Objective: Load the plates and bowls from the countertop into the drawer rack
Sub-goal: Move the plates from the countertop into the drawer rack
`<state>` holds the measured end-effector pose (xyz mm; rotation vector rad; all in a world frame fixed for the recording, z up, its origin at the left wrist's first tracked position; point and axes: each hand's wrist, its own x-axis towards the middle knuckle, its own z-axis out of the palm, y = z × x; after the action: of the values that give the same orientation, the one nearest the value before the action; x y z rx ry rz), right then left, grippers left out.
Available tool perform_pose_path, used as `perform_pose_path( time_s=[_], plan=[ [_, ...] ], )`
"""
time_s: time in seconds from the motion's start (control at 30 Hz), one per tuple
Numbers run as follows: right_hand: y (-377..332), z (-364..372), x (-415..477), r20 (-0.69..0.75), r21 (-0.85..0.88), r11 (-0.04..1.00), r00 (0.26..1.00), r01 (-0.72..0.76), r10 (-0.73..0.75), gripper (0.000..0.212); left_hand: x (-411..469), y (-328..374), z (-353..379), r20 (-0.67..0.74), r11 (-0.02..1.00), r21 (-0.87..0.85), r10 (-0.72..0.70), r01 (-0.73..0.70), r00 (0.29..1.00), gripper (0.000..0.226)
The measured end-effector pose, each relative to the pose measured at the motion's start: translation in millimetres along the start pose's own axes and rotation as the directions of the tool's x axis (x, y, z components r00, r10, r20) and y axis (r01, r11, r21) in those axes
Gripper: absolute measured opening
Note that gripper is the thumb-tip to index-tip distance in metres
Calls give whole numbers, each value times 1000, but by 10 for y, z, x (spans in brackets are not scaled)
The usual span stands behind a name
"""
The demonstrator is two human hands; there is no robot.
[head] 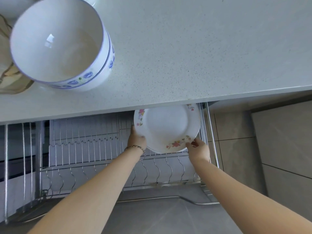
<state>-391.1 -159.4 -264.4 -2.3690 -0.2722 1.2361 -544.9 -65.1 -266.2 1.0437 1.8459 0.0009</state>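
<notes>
Plate (166, 127), round and floral-rimmed, is clamped by fingers of left hand (136, 139) and right hand (198, 149) over the wire rack (84, 149); bowls (55, 41) are stacked on the speckled surface (185, 48).

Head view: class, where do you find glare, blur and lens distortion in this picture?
In the head view, a bright glare patch sits inside the bowl, whose rim looks soft and swollen by the wide lens; the countertop edge runs tilted and slightly bowed; the drawer rack lies in shade beneath it; the plate is evenly lit and fairly sharp.
</notes>
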Motion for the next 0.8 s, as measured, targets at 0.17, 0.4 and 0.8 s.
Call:
perform_pose_path(
  time_s=[0.17, 0.4, 0.8],
  plan=[
    [-31, 102, 15, -30, -55, 998, 999, -13, 12, 20, 6, 59, 114, 146, 824, -486, -253, 292, 956, 45],
    [3, -153, -8, 205, -330, 938, 978, 104, -36, 37, -225, 43, 13, 123, 988, 109, -120, 107, 985, 44],
    [-624, -2012, -571, 329, -482, 824, 933, 298, -145, 37, -1726, 1381, 4, 460, 693, 449, 361, -563, 811, 38]
  ],
)
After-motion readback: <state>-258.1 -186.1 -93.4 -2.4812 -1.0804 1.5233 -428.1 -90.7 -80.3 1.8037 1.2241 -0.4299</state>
